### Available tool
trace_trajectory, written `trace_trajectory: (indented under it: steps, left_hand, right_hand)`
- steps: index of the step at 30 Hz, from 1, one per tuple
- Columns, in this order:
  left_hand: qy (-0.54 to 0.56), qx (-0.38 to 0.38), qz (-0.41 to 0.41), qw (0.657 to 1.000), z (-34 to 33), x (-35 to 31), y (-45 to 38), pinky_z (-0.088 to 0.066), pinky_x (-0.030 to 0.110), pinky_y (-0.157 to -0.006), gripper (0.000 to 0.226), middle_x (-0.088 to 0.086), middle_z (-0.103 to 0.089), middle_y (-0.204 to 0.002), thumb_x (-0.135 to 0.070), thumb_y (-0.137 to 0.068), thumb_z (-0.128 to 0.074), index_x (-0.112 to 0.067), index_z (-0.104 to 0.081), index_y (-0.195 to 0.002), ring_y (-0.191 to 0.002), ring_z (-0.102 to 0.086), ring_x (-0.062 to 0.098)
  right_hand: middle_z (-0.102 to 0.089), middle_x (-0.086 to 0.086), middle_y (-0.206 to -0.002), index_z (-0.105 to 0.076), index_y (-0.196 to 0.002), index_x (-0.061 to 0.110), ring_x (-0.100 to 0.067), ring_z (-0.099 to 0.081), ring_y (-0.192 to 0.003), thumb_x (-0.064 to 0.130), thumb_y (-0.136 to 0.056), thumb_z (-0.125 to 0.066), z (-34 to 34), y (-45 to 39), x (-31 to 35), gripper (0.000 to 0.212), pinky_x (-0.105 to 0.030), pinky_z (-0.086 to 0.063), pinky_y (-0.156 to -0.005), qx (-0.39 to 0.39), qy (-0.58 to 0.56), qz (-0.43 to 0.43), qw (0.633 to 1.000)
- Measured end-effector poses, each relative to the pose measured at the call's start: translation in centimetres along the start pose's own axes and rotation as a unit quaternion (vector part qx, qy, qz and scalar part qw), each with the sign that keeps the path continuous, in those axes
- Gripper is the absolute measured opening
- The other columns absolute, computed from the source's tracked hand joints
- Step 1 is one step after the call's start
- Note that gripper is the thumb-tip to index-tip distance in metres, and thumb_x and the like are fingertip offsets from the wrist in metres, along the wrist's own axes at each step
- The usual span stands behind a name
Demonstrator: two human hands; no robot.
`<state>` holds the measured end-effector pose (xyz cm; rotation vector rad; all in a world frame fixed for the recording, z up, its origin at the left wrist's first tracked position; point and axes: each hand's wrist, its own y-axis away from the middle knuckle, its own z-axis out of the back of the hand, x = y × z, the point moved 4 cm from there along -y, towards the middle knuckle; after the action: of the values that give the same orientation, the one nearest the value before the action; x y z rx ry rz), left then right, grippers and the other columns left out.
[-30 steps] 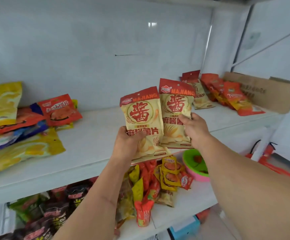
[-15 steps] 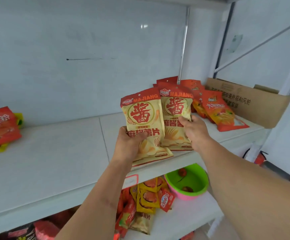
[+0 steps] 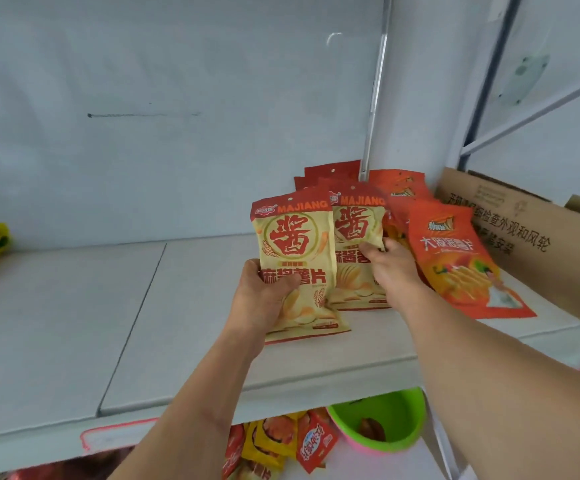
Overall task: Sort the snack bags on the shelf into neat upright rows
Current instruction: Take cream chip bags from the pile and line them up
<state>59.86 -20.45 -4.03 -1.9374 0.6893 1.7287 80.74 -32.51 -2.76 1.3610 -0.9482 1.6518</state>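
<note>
Both bags carried rightward since earlier frame, nearer red stack. Left hand (image 3: pixel 264 292) grips cream-and-red foil chip bag (image 3: pixel 295 258) upright; right hand (image 3: pixel 390 268) pinches matching second bag (image 3: pixel 357 237), setting it against upright red-topped bags (image 3: pixel 330 173) to extend row.

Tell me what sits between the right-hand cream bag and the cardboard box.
In the head view, orange bags leaning in a row fill the gap between the cream bag in the right hand and the cardboard box.

Both MAJIANG chip bags have moved from the air in front of the shelf (image 3: pixel 177 323) to over its right end. The right hand (image 3: pixel 390 268) has carried its bag (image 3: pixel 357 244) back against the red bags (image 3: pixel 330 173) standing there; the left hand (image 3: pixel 264 299) has brought its bag (image 3: pixel 297 261) alongside.
</note>
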Motion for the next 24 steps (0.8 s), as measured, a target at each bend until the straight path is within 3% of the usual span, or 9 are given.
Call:
trace_trajectory:
  steps: [5,7,10,13,18,19,22,24]
  left_hand:
    - [-0.059,-0.053,0.012,0.997,-3.3,0.7,-0.2,-0.063,0.047,-0.079,0.042,-0.001,-0.075,-0.107,-0.023,-0.083,-0.081,-0.022,-0.053,-0.114,-0.091,-0.076,0.021]
    - [-0.072,-0.063,0.024,0.995,-4.5,1.1,-0.1,-0.063,0.047,-0.079,0.039,-0.001,-0.076,-0.106,-0.023,-0.083,-0.081,-0.022,-0.054,-0.111,-0.09,-0.076,0.021]
    - [-0.095,-0.078,0.035,0.992,-5.9,1.8,0.0,-0.063,0.047,-0.08,0.034,-0.002,-0.077,-0.102,-0.026,-0.084,-0.08,-0.022,-0.056,-0.107,-0.089,-0.076,0.02]
    - [-0.108,-0.089,0.026,0.99,-7.5,1.9,-0.6,-0.062,0.047,-0.081,0.031,-0.003,-0.076,-0.102,-0.027,-0.085,-0.078,-0.022,-0.056,-0.106,-0.09,-0.075,0.019]
    - [-0.135,-0.114,0.016,0.984,-10.3,2.2,-2.2,-0.063,0.04,-0.078,0.033,-0.001,-0.068,-0.114,-0.029,-0.086,-0.078,-0.024,-0.054,-0.107,-0.096,-0.071,0.018]
    - [-0.144,-0.118,0.015,0.983,-10.6,2.3,-2.4,-0.062,0.035,-0.074,0.034,0.0,-0.066,-0.116,-0.031,-0.086,-0.077,-0.023,-0.053,-0.109,-0.097,-0.069,0.017]
    - [-0.158,-0.113,0.02,0.981,-11.0,2.5,-2.7,-0.052,0.022,-0.06,0.034,-0.003,-0.066,-0.11,-0.029,-0.089,-0.075,-0.02,-0.053,-0.114,-0.091,-0.068,0.013]
    - [-0.157,-0.105,0.023,0.982,-11.2,2.5,-2.9,-0.052,0.022,-0.059,0.034,-0.006,-0.068,-0.103,-0.028,-0.09,-0.074,-0.019,-0.052,-0.114,-0.087,-0.067,0.01]
  right_hand:
    - [-0.071,0.001,-0.1,-0.061,-0.091,0.03,-0.026,-0.069,-0.093,0.039,-0.093,-0.064,0.6,-3.5,-1.5,0.01,-0.048,-0.056,-0.089,0.062,-0.01,-0.016,0.998]
    - [-0.071,-0.001,-0.103,-0.064,-0.099,0.026,-0.024,-0.068,-0.092,0.039,-0.094,-0.063,0.8,-4.2,-2.1,0.014,-0.047,-0.056,-0.089,0.079,-0.013,-0.017,0.997]
    - [-0.063,0.001,-0.113,-0.061,-0.121,0.022,-0.02,-0.059,-0.098,0.046,-0.097,-0.054,1.0,-4.6,-2.1,0.035,-0.04,-0.05,-0.09,0.089,0.01,-0.006,0.996]
    - [-0.062,0.001,-0.114,-0.061,-0.12,0.02,-0.019,-0.056,-0.099,0.061,-0.097,-0.04,1.0,-5.1,-1.6,0.051,-0.038,-0.045,-0.089,0.089,0.021,0.0,0.996]
    - [-0.067,0.004,-0.117,-0.059,-0.126,0.025,-0.022,-0.062,-0.107,0.091,-0.073,-0.033,0.8,-4.8,-0.9,0.089,-0.047,-0.049,-0.097,0.112,0.027,0.011,0.993]
    - [-0.067,0.004,-0.116,-0.059,-0.126,0.025,-0.022,-0.062,-0.107,0.089,-0.074,-0.036,0.9,-4.8,-1.0,0.085,-0.046,-0.05,-0.097,0.114,0.035,0.021,0.993]
    - [-0.067,0.007,-0.106,-0.057,-0.109,0.032,-0.019,-0.064,-0.103,0.064,-0.092,-0.047,0.7,-5.0,-1.6,0.037,-0.039,-0.052,-0.09,0.118,0.044,0.054,0.991]
    - [-0.065,0.007,-0.105,-0.054,-0.109,0.032,-0.019,-0.063,-0.102,0.056,-0.095,-0.049,0.6,-5.3,-1.7,0.028,-0.034,-0.05,-0.085,0.123,0.058,0.069,0.988]
